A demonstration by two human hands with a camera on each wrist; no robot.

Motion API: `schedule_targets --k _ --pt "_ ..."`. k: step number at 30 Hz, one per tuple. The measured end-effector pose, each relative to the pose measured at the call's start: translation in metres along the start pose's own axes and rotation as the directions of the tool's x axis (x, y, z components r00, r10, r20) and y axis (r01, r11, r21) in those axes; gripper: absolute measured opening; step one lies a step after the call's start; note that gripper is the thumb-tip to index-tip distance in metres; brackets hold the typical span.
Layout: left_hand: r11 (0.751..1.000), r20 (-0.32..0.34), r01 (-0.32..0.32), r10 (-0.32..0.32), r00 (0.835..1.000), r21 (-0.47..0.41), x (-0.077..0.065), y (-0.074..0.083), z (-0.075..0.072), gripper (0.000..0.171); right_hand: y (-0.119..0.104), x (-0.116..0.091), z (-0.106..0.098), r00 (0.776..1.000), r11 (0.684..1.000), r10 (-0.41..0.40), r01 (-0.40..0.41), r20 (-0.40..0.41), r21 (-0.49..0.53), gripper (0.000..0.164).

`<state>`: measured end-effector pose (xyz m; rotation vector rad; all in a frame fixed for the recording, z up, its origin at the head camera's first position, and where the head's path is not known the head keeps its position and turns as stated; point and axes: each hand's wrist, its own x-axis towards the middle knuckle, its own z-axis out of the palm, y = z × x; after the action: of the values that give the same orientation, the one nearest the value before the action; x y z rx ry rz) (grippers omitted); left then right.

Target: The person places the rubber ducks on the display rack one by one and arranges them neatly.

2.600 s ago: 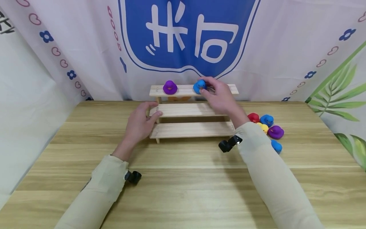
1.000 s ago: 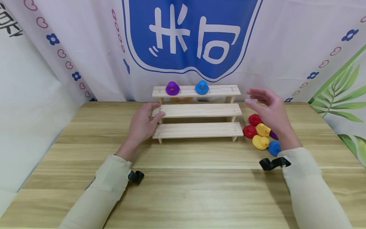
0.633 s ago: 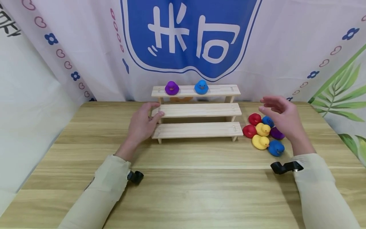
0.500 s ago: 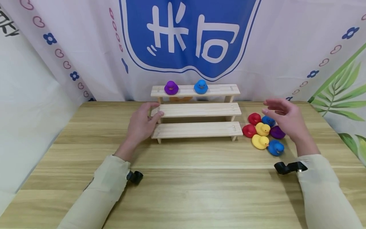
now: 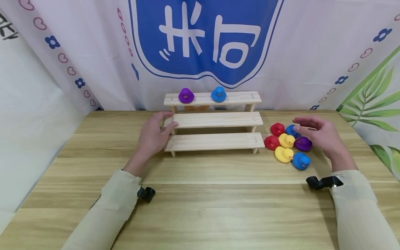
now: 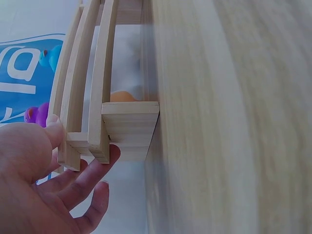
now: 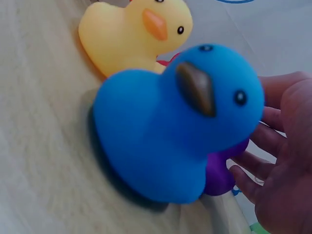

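A three-tier wooden stand (image 5: 215, 141) rests on the table. Its left end is held by my left hand (image 5: 152, 136); the left wrist view shows the thumb on one side and fingers (image 6: 90, 180) on the other. On the top tier sit a purple rubber duck (image 5: 186, 96) and a blue rubber duck (image 5: 218, 94). My right hand (image 5: 323, 134) reaches over the duck group at right, fingers apart beside the rear blue duck (image 5: 290, 131); contact is unclear. Close below it are another purple duck (image 5: 303, 144) and a front blue duck (image 5: 301, 161), large in the right wrist view (image 7: 151, 136).
Two red ducks (image 5: 271, 142) and two yellow ducks (image 5: 283, 155) lie in the same cluster, close to the stand's right end. Behind the stand hangs a white cloth (image 5: 103, 69) with a blue emblem. The wooden table (image 5: 200, 208) extends toward me.
My right hand has let go of the blue duck on the top tier, then moved right and down to the duck cluster. My left hand stays at the stand's left end.
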<state>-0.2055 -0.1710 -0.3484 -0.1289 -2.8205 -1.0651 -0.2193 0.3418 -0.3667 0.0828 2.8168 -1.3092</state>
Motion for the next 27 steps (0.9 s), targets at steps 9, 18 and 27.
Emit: schedule_targets --k 9,18,27 --pt "1.0 0.003 0.006 -0.006 1.0 -0.004 -0.001 0.002 0.0 0.051 0.013 0.005 -0.004 0.995 0.998 0.054 -0.052 0.089 -0.029 0.07" --pt "1.0 0.011 0.008 -0.008 1.0 -0.006 -0.001 0.001 0.0 0.051 0.011 0.007 -0.004 0.993 0.998 0.06 -0.056 0.106 -0.038 0.07" --pt "0.999 -0.017 -0.029 0.028 0.999 -0.016 -0.001 -0.001 0.0 0.049 0.006 0.009 0.002 0.992 0.999 0.04 -0.037 0.116 -0.021 0.06"
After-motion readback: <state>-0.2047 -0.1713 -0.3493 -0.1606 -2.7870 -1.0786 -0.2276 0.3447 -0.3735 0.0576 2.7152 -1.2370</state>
